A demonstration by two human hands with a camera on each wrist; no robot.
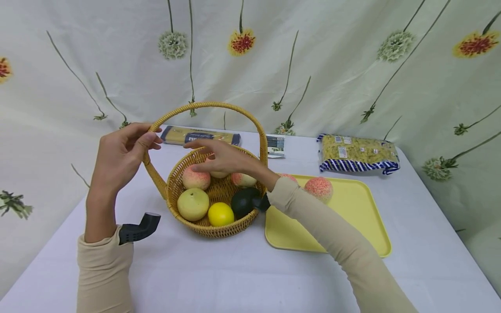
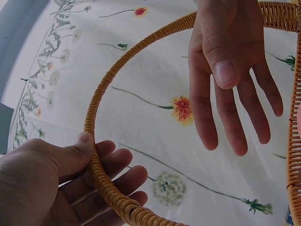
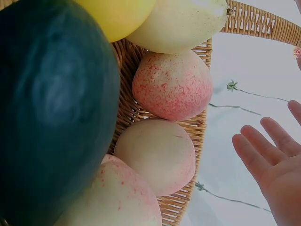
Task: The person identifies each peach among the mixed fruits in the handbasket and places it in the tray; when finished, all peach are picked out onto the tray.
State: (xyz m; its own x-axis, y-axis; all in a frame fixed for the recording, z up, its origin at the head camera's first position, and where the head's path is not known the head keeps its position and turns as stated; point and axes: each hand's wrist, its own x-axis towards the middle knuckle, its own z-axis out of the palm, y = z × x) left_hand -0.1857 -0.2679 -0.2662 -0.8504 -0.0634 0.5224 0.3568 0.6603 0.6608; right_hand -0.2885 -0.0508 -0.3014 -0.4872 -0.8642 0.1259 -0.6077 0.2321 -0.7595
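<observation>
A round wicker basket [image 1: 219, 231] stands mid-table with a tall arched handle [image 1: 213, 104]. My left hand [image 1: 120, 158] holds the left side of that handle, thumb on one side and fingers behind it, as the left wrist view shows. Over the back of the basket reaches my right hand [image 1: 224, 155], fingers extended and holding nothing. Inside lie three peaches [image 3: 174, 87], a pale yellow-green round fruit [image 1: 193, 204], a yellow lemon-like fruit [image 1: 221, 214] and a dark, smooth oval fruit [image 3: 56, 108]. The right hand and forearm partly cover the rear peaches in the head view.
Right of the basket lies a yellow tray [image 1: 354, 208] with two peaches [image 1: 318, 189], one partly behind my right sleeve. Behind stand a pack of spaghetti [image 1: 199, 135], a small packet [image 1: 275, 147] and a bag of pasta [image 1: 358, 153]. A flowered cloth [image 1: 332, 65] hangs at the back.
</observation>
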